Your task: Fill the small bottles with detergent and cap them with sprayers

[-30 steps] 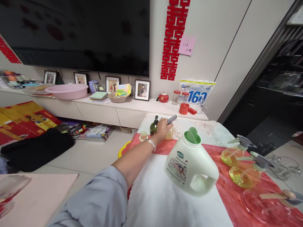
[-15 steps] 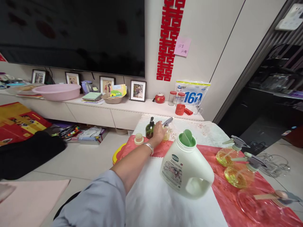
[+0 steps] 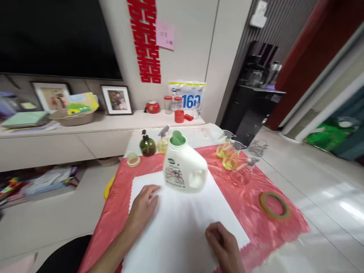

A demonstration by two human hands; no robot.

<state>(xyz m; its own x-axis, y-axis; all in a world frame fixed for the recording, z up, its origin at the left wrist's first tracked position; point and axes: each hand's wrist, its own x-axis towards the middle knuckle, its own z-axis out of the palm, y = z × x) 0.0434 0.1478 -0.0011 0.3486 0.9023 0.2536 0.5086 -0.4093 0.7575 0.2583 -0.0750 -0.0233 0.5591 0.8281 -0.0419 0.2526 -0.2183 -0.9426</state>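
My left hand [image 3: 143, 206] hovers over or rests on the white sheet [image 3: 176, 231], thumb and fingers apart with nothing between them. My right hand [image 3: 224, 242], slightly blurred, is at the sheet's near right part with fingers curled in and nothing visible in them. Ahead of both hands stands a cream detergent jug [image 3: 184, 168], upright, with a green pouring spout in its uncapped neck. Behind it to the left are a spray bottle [image 3: 163, 144] with yellow liquid and a dark green pump bottle [image 3: 147, 146]. A pale cap [image 3: 133, 160] sits left of these.
Several spray bottles [image 3: 229, 161] line the right side of the red tablecloth [image 3: 216, 167]. A roll of tape [image 3: 274, 206] lies at the right. Behind the table, a low cabinet [image 3: 96, 138] bears frames, a basket, jars and a red pot [image 3: 152, 107].
My left hand has let go of the spray bottle beside the green pump bottle and drawn back to the sheet. My right hand has come into view. The view has swung right.
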